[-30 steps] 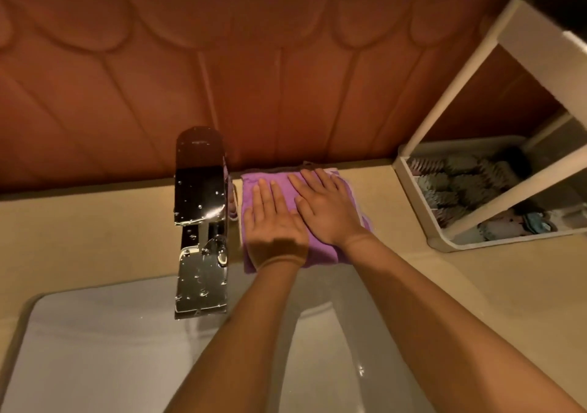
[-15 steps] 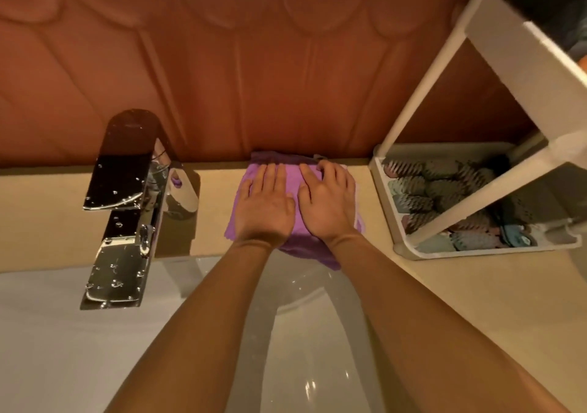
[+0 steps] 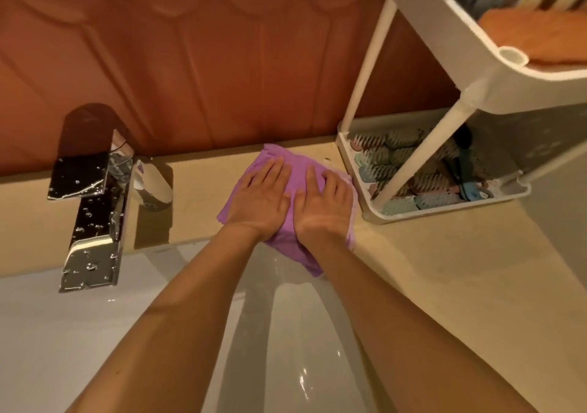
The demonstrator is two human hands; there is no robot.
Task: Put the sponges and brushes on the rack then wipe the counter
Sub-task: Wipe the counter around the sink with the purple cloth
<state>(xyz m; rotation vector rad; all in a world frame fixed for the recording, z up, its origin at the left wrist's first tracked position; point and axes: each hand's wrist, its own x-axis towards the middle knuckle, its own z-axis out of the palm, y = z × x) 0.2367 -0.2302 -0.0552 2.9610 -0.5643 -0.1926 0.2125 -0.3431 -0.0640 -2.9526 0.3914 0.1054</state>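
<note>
Both hands lie flat with fingers straight, the left hand (image 3: 259, 201) and right hand (image 3: 324, 209) side by side, pressing a purple cloth (image 3: 286, 247) onto the back strip of the beige counter (image 3: 444, 269). One corner of the cloth hangs over the edge of the white sink (image 3: 63, 333). Just beside it stands the white plastic two-tier rack (image 3: 451, 28), its lower tray (image 3: 444, 210) packed with pastel bristle brushes (image 3: 397, 155) and its upper tray holding an orange sponge (image 3: 524, 34).

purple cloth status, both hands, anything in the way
Left hand and right hand flat, side by side, pressing purple cloth on counter. Near corner of cloth hangs over sink edge. Rack close on the right, brushes in its lower tray.
</note>
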